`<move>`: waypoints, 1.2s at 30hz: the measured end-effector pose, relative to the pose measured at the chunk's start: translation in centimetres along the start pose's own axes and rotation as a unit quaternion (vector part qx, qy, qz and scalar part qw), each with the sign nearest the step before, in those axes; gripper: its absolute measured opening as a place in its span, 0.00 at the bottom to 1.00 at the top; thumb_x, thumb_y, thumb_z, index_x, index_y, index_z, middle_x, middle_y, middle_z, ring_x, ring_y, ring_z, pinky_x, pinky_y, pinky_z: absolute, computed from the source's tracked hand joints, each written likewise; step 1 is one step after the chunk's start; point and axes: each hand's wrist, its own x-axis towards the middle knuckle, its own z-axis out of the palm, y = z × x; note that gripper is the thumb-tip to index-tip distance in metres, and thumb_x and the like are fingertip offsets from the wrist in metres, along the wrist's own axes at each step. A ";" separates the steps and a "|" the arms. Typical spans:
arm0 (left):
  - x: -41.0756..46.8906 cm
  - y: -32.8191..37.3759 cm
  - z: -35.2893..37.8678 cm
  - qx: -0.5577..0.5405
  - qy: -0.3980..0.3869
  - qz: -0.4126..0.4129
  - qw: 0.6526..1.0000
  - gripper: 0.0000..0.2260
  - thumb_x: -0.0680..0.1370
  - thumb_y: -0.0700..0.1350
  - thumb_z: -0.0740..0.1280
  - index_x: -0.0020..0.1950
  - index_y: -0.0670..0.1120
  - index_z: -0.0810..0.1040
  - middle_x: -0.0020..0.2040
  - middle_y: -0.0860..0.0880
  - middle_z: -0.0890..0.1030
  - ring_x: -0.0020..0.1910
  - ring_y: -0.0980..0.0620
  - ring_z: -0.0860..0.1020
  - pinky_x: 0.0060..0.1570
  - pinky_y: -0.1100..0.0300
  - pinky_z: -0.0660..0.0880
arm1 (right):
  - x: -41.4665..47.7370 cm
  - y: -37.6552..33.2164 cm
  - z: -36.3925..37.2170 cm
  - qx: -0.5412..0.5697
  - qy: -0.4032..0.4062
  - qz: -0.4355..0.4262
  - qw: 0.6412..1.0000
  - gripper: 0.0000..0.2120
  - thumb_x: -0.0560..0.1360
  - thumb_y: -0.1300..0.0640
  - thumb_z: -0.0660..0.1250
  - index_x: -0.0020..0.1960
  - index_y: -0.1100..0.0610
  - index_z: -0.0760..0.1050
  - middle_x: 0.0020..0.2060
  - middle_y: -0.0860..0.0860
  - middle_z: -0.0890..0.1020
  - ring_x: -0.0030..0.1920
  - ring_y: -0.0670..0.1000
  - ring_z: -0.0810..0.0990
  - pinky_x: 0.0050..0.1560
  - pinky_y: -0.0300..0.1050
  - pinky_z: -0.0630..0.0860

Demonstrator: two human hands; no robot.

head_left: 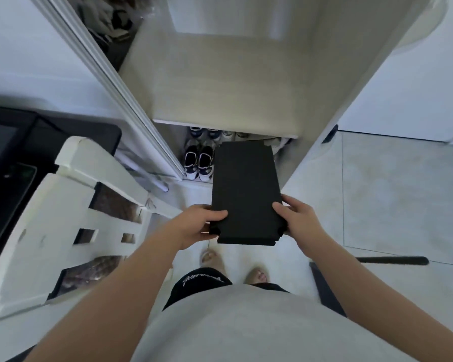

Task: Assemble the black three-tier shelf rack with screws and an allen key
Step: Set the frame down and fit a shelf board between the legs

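Closest in, a grey shirt [233, 322] and black shorts [194, 283] fill the bottom of the view, with two feet in open sandals [209, 257] on the pale tiled floor [377, 205].

Above them, held in the air well clear of the floor, is the black shelf board [246, 189]. The left hand [202, 227] and right hand [297, 220] each grasp a side near its near end, fingers curled onto the top face and round the edges. Its near edge looks stepped (possibly more than one board stacked; I cannot tell).

The main risk, as I judge it, comes from that grip. All the hold is at one end, so the far end could dip or swing into the wardrobe [220, 82] ahead. If it is a stack, the boards could slide apart and drop onto exposed toes or hard tile.

A black rod [392, 260] lies on the floor to the right, near a dark panel [324, 291]. Either could be stepped on, and the rod might roll underfoot. A white chair [63, 218] stands close on the left and could catch an elbow. No screws or allen key show.

Further off, a black table [11, 152] sits behind the chair. Sneakers [199, 163] are lined up in the bottom of the open wardrobe, beside its sliding door frame [131, 100].
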 end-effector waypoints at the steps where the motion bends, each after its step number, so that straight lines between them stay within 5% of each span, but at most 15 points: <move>1: -0.6 -0.8 -0.2 0.017 0.001 0.003 1.000 0.12 0.77 0.44 0.72 0.60 0.44 0.80 0.56 0.47 0.85 0.54 0.49 0.83 0.55 0.55 0.80 | -0.8 0.9 0.4 -0.001 -0.001 0.001 1.000 0.11 0.82 0.58 0.66 0.60 0.46 0.79 0.47 0.50 0.88 0.46 0.52 0.86 0.53 0.55 0.82; 4: -2.2 -3.5 -0.4 0.058 0.015 -0.007 0.998 0.09 0.77 0.45 0.71 0.57 0.45 0.81 0.53 0.47 0.85 0.49 0.50 0.83 0.48 0.57 0.81 | -3.4 4.0 1.5 0.012 0.003 0.009 1.000 0.11 0.82 0.57 0.66 0.62 0.47 0.79 0.48 0.51 0.88 0.50 0.56 0.86 0.55 0.59 0.82; 9: -3.5 -8.6 -0.8 0.090 0.037 -0.018 0.995 0.16 0.77 0.56 0.71 0.58 0.46 0.79 0.53 0.49 0.86 0.51 0.49 0.85 0.54 0.51 0.81 | -8.1 9.8 4.1 0.063 0.031 0.024 0.997 0.11 0.82 0.58 0.66 0.63 0.47 0.79 0.49 0.49 0.88 0.49 0.51 0.87 0.51 0.50 0.84; 14: -4.2 -15.0 -2.0 0.150 0.015 -0.034 0.988 0.18 0.78 0.57 0.70 0.59 0.45 0.78 0.52 0.49 0.86 0.49 0.49 0.85 0.46 0.56 0.82 | -12.7 16.7 5.9 0.110 0.082 0.053 0.989 0.10 0.82 0.58 0.67 0.58 0.44 0.79 0.48 0.46 0.88 0.48 0.48 0.87 0.44 0.43 0.83; 20: -4.8 -21.1 -1.6 0.203 -0.022 -0.078 0.976 0.21 0.77 0.60 0.69 0.60 0.45 0.78 0.54 0.47 0.85 0.52 0.46 0.84 0.56 0.48 0.81 | -16.9 22.8 6.2 0.139 0.124 0.104 0.977 0.10 0.82 0.59 0.67 0.59 0.48 0.80 0.46 0.47 0.88 0.40 0.45 0.86 0.33 0.38 0.78; 24: -2.4 -23.3 0.3 0.222 -0.032 -0.090 0.970 0.20 0.77 0.61 0.69 0.57 0.46 0.78 0.52 0.49 0.85 0.50 0.48 0.84 0.50 0.52 0.82 | -16.3 26.1 4.2 0.155 0.137 0.125 0.970 0.11 0.82 0.59 0.66 0.63 0.50 0.79 0.51 0.50 0.88 0.43 0.47 0.86 0.34 0.39 0.77; 28: 4.9 -27.1 3.0 0.232 -0.017 -0.107 0.967 0.19 0.77 0.61 0.68 0.57 0.47 0.77 0.51 0.50 0.84 0.47 0.50 0.84 0.40 0.59 0.80 | -10.7 32.2 1.0 0.156 0.158 0.154 0.963 0.11 0.82 0.57 0.67 0.62 0.50 0.81 0.51 0.49 0.88 0.47 0.50 0.84 0.42 0.43 0.75; 33: 22.5 -35.6 6.1 0.228 -0.015 -0.113 0.967 0.20 0.79 0.59 0.67 0.62 0.45 0.75 0.53 0.49 0.83 0.49 0.50 0.83 0.39 0.59 0.80 | 2.4 45.3 -5.0 0.140 0.163 0.180 0.960 0.08 0.80 0.57 0.69 0.58 0.52 0.82 0.47 0.47 0.88 0.40 0.46 0.86 0.30 0.37 0.75; 36: 34.5 -41.5 7.8 0.226 -0.017 -0.101 0.969 0.20 0.79 0.59 0.67 0.61 0.45 0.76 0.52 0.49 0.84 0.48 0.50 0.83 0.37 0.58 0.80 | 11.5 53.9 -9.2 0.117 0.168 0.179 0.962 0.04 0.80 0.58 0.69 0.51 0.52 0.84 0.44 0.47 0.88 0.38 0.46 0.85 0.33 0.39 0.77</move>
